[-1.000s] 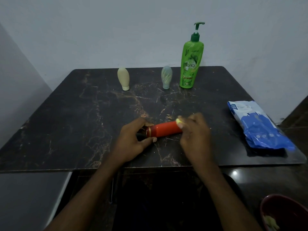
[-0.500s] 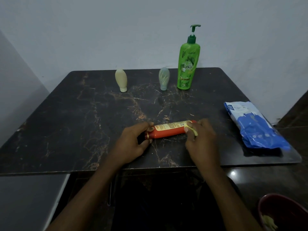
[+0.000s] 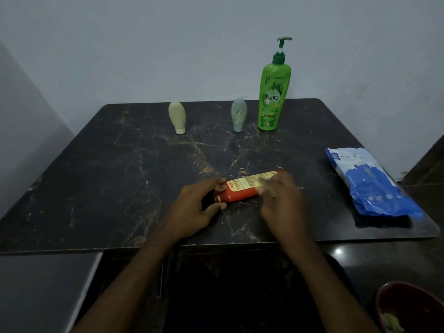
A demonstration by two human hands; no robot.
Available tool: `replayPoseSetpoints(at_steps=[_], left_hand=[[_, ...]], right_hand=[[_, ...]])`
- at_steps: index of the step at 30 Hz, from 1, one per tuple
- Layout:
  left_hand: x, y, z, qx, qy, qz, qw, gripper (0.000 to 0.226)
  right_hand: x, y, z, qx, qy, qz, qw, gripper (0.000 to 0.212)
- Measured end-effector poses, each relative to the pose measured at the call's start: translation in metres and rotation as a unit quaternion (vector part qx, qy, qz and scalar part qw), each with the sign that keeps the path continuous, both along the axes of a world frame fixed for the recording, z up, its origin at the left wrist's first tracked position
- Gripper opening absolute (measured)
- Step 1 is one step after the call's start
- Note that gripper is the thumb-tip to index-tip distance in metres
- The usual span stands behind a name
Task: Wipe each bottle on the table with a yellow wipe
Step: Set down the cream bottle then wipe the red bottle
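Four bottles are being shown on the dark marble desk [image 3: 120,176]. A red bottle [image 3: 242,189] is being held on its side near the front edge, its dark cap end clamped in the grip of the left hand [image 3: 194,210]. A yellow wipe [image 3: 260,186] is being pressed on the label by the blurred right hand [image 3: 281,198], grip closed on it. A cream bottle [image 3: 177,116], a grey-green bottle [image 3: 238,115] and a green pump bottle [image 3: 272,97] are being seen upright at the back. A blue wipe pack [image 3: 370,186] is being seen flat at the right.
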State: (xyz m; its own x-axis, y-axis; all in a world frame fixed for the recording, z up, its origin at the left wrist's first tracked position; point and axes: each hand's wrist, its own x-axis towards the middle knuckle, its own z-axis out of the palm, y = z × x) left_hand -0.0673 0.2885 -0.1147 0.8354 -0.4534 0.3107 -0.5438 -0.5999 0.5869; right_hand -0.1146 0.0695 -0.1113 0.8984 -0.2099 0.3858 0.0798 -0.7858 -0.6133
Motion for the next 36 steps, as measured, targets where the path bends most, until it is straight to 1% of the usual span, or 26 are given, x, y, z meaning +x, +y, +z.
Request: replayPoseSetpoints(at_steps=[2, 3, 5, 8, 11, 13, 15, 16, 18, 19, 20, 21, 22, 23, 25, 27, 29, 30, 31, 32, 34, 36], left_hand=[[0.000, 0.000, 0.000, -0.003, 0.002, -0.002, 1.000, 0.038], [-0.001, 0.000, 0.001, -0.009, 0.002, -0.002, 1.000, 0.037], [-0.002, 0.000, 0.004, -0.029, 0.008, 0.003, 1.000, 0.036], [-0.003, 0.000, 0.008, -0.078, 0.018, 0.017, 0.997, 0.030], [-0.002, -0.001, 0.013, -0.158, 0.038, 0.054, 0.985, 0.022], [0.002, -0.001, 0.015, -0.228, 0.055, 0.094, 0.968, 0.020], [0.007, -0.003, 0.016, -0.299, 0.070, 0.152, 0.940, 0.024], [0.010, -0.006, 0.017, -0.349, 0.089, 0.178, 0.916, 0.028], [0.014, -0.018, 0.022, -0.460, 0.135, 0.210, 0.852, 0.036], [0.015, -0.027, 0.025, -0.504, 0.151, 0.215, 0.823, 0.038], [0.015, -0.036, 0.030, -0.534, 0.159, 0.221, 0.801, 0.042], [0.015, -0.047, 0.034, -0.547, 0.164, 0.231, 0.788, 0.047], [0.013, -0.056, 0.036, -0.544, 0.165, 0.243, 0.786, 0.053], [0.011, -0.064, 0.039, -0.526, 0.164, 0.256, 0.795, 0.057], [0.009, -0.074, 0.043, -0.461, 0.153, 0.280, 0.828, 0.058], [0.012, -0.073, 0.046, -0.368, 0.117, 0.272, 0.881, 0.057], [0.018, -0.066, 0.048, -0.229, 0.072, 0.236, 0.942, 0.060], [0.022, -0.061, 0.048, -0.151, 0.053, 0.212, 0.964, 0.067], [0.025, -0.056, 0.048, -0.073, 0.041, 0.185, 0.979, 0.074], [0.028, -0.050, 0.048, 0.002, 0.032, 0.156, 0.987, 0.081], [0.033, -0.040, 0.043, 0.136, 0.006, 0.108, 0.985, 0.088], [0.035, -0.032, 0.037, 0.218, -0.021, 0.076, 0.973, 0.092]], right_hand=[[0.007, -0.028, 0.003, 0.079, 0.019, -0.058, 0.995, 0.010], [0.010, -0.038, 0.002, 0.087, 0.022, -0.070, 0.994, 0.008], [0.016, -0.048, -0.003, 0.067, 0.006, -0.072, 0.995, 0.014], [0.022, -0.051, -0.005, 0.076, -0.008, -0.069, 0.995, 0.019], [0.021, -0.047, 0.000, 0.102, 0.025, -0.051, 0.993, 0.025], [0.016, -0.039, 0.004, 0.113, 0.027, -0.034, 0.993, 0.026], [0.010, -0.027, 0.006, 0.116, 0.010, -0.032, 0.993, 0.025], [0.007, -0.020, 0.007, 0.119, -0.002, -0.032, 0.992, 0.023], [0.001, -0.005, 0.007, 0.136, -0.021, -0.025, 0.990, 0.020], [-0.001, 0.004, 0.006, 0.145, -0.026, -0.020, 0.989, 0.018], [-0.004, 0.014, 0.006, 0.150, -0.026, -0.017, 0.988, 0.017], [-0.006, 0.024, 0.005, 0.152, -0.017, -0.014, 0.988, 0.017], [-0.008, 0.035, 0.002, 0.157, -0.007, -0.005, 0.988, 0.016], [-0.010, 0.043, 0.000, 0.166, 0.004, 0.006, 0.986, 0.016], [-0.012, 0.054, -0.004, 0.175, 0.018, 0.026, 0.984, 0.015], [-0.012, 0.054, -0.006, 0.176, 0.020, 0.043, 0.983, 0.014], [-0.011, 0.043, -0.006, 0.189, 0.017, 0.046, 0.981, 0.015], [-0.010, 0.035, -0.005, 0.200, 0.009, 0.038, 0.979, 0.016], [-0.009, 0.026, -0.004, 0.211, -0.003, 0.027, 0.977, 0.017], [-0.008, 0.017, -0.004, 0.219, -0.020, 0.015, 0.975, 0.016], [-0.006, 0.000, -0.003, 0.219, -0.048, -0.008, 0.975, 0.015], [-0.004, -0.015, -0.003, 0.212, -0.056, -0.028, 0.975, 0.016]])
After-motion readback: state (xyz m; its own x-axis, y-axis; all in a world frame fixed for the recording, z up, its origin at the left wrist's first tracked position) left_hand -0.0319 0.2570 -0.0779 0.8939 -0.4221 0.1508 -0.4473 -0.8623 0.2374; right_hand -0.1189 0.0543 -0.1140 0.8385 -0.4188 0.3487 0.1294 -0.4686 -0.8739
